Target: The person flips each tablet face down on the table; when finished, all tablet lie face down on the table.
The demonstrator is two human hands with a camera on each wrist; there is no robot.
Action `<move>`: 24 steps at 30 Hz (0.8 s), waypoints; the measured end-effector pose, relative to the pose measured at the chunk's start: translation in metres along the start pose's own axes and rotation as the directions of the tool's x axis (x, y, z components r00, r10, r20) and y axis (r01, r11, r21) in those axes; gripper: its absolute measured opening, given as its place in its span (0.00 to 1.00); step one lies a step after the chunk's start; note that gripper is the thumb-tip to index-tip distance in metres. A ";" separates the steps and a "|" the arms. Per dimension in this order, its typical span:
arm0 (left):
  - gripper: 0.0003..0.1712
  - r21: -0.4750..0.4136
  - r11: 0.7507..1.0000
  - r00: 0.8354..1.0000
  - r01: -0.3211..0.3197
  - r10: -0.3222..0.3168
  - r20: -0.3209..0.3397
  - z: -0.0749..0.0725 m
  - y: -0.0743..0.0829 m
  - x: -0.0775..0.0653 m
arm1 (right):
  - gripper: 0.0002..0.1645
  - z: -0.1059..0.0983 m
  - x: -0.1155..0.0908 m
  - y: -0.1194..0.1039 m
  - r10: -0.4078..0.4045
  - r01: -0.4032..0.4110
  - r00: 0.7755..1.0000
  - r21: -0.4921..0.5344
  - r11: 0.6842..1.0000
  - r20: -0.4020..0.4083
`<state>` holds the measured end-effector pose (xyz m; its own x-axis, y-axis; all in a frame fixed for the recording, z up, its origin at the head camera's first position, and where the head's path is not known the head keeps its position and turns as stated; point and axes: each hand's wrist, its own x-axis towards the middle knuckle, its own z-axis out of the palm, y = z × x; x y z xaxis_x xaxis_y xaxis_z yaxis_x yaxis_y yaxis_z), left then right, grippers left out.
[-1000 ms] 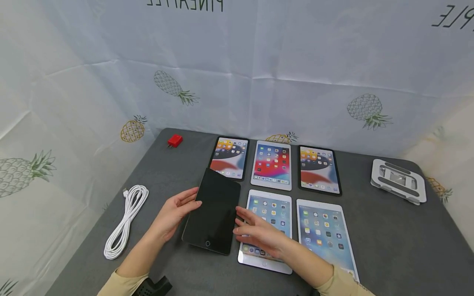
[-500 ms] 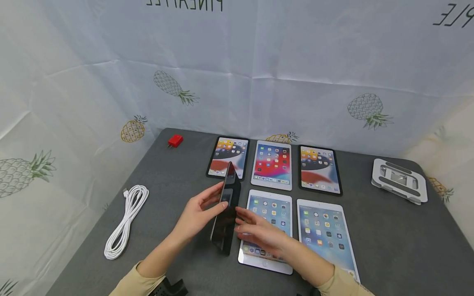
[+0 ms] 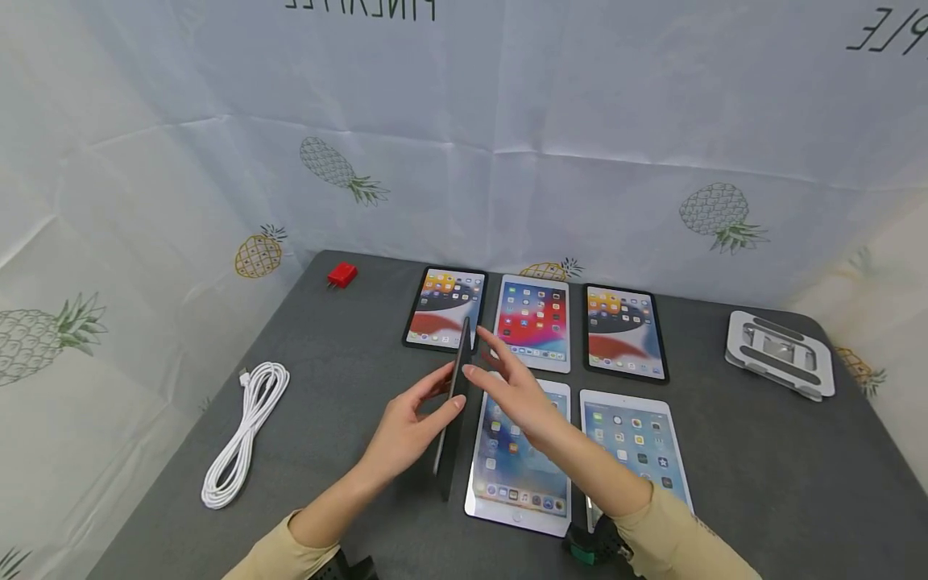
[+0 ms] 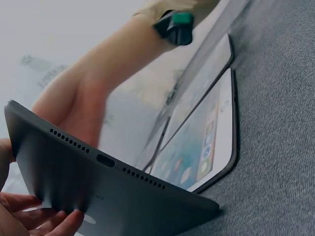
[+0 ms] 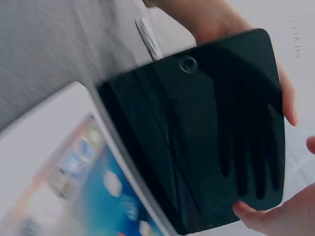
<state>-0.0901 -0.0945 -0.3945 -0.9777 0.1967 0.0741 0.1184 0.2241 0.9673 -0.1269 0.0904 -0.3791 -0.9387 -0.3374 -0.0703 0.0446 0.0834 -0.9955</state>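
A black tablet (image 3: 453,403) stands tipped almost upright on a long edge. My left hand (image 3: 406,431) grips its raised edge, with fingers behind the back and the thumb on the other side. Speaker holes and a charging port show on the end of the tablet (image 4: 113,196) in the left wrist view; its lower corner rests on the table. The right wrist view shows the tablet's dark screen (image 5: 162,123) and round button. My right hand (image 3: 522,403) is beside the screen's far end, fingers extended; whether a fingertip touches it, I cannot tell. Beneath that hand lies a white tablet (image 3: 518,491).
Another white tablet (image 3: 638,443) lies to the right. A back row holds a black-framed tablet (image 3: 445,310), a white one (image 3: 532,322) and another black-framed one (image 3: 625,330). A folded stand (image 3: 779,354), a white cable (image 3: 246,435) and a red charger (image 3: 342,275) sit farther out.
The black tablet has turned from nearly flat, screen up, to almost upright on its right edge. My left hand moved right with it. My right hand moved up toward the tablet's far end.
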 end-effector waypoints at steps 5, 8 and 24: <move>0.31 0.011 1.000 1.000 0.004 -0.004 -0.010 0.004 0.000 -0.001 | 0.46 0.002 0.016 -0.006 -0.126 0.118 0.991 -0.180 0.977 -0.033; 0.32 0.011 1.000 1.000 0.003 -0.002 -0.017 0.006 -0.001 -0.002 | 0.48 0.003 0.022 -0.003 -0.104 0.092 0.994 -0.213 0.973 -0.045; 0.71 -0.001 0.928 0.805 -0.372 0.324 0.497 -0.022 -0.043 -0.004 | 0.46 0.000 0.027 0.013 0.025 -0.025 1.000 -0.084 0.996 0.003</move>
<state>-0.0953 -0.1258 -0.4311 -0.6625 0.7053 0.2522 0.4735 0.1334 0.8707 -0.1519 0.0827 -0.3939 -0.9363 -0.3379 -0.0956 0.0392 0.1699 -0.9847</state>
